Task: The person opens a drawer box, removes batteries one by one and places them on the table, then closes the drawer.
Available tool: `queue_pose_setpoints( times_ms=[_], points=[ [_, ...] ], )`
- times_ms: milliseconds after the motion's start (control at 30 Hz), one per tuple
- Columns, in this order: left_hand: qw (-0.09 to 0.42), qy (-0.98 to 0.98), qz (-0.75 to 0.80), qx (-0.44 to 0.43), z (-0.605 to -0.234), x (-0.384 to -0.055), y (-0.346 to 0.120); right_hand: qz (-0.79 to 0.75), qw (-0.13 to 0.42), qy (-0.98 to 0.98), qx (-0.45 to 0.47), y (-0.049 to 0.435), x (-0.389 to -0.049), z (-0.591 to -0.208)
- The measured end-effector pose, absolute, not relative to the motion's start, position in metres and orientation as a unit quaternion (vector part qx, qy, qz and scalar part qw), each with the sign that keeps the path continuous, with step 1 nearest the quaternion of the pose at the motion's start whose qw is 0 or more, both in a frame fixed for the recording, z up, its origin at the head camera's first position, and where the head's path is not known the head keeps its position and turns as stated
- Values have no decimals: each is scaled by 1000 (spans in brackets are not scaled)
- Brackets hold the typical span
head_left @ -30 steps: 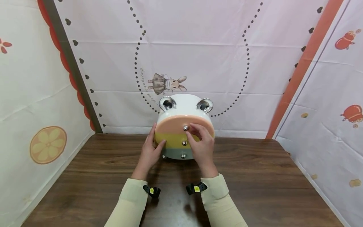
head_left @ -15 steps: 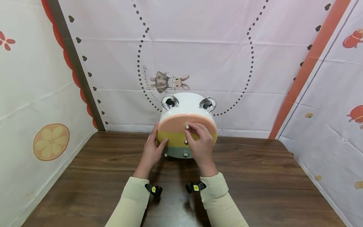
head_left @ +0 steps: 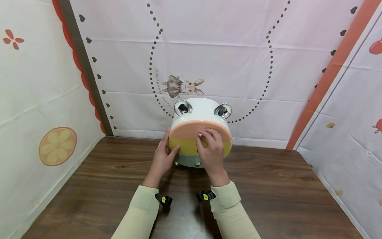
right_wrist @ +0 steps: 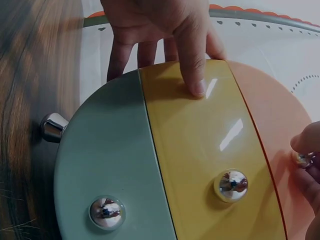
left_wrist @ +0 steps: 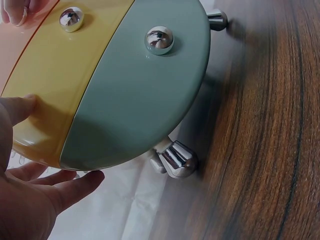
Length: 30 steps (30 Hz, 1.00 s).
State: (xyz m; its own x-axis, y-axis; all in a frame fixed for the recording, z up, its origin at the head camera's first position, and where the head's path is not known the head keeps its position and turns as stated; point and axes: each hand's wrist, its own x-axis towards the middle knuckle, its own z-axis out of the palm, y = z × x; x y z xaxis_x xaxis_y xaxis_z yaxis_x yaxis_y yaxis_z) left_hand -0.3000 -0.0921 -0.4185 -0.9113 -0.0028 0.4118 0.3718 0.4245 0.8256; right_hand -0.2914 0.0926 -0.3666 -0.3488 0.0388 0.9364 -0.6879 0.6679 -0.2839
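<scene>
A small round-fronted drawer box (head_left: 199,109) with a white body stands on short silver feet (left_wrist: 180,161). Its front has a peach drawer (head_left: 185,128) on top, a yellow drawer (head_left: 183,144) in the middle and a grey-green drawer (head_left: 188,160) below, each with a silver ball knob. My left hand (head_left: 161,162) holds the box's left side, thumb on the yellow front and fingers round the edge. With thumb and fingertips, my right hand (head_left: 212,154) pinches the peach drawer's knob (right_wrist: 303,159). That hand hides the yellow drawer's knob in the head view, but both wrist views show it.
The box stands near the back of a dark wood table (head_left: 268,192). White printed cloth (head_left: 209,66) hangs close behind it and along both sides. Two silver ear-like rings (head_left: 222,111) stick up from the box top.
The head view has shifted a little, so the box appears further right. My right hand's fingers have closed in around the peach drawer's knob; the left hand keeps its hold.
</scene>
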Motion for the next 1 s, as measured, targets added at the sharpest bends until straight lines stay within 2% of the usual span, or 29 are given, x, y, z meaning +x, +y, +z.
queue_pose_setpoints(
  times_ms=[200, 533, 1000],
  points=[
    [182, -826, -520, -117, -418, -299, -89, 310, 555, -742, 213, 93, -294, -369],
    [186, -827, -517, -120, -420, -298, -87, 301, 570, -735, 211, 93, -292, -373],
    [186, -820, -527, -124, -418, -298, -92, 298, 567, -736, 221, 91, -280, -373]
  ],
)
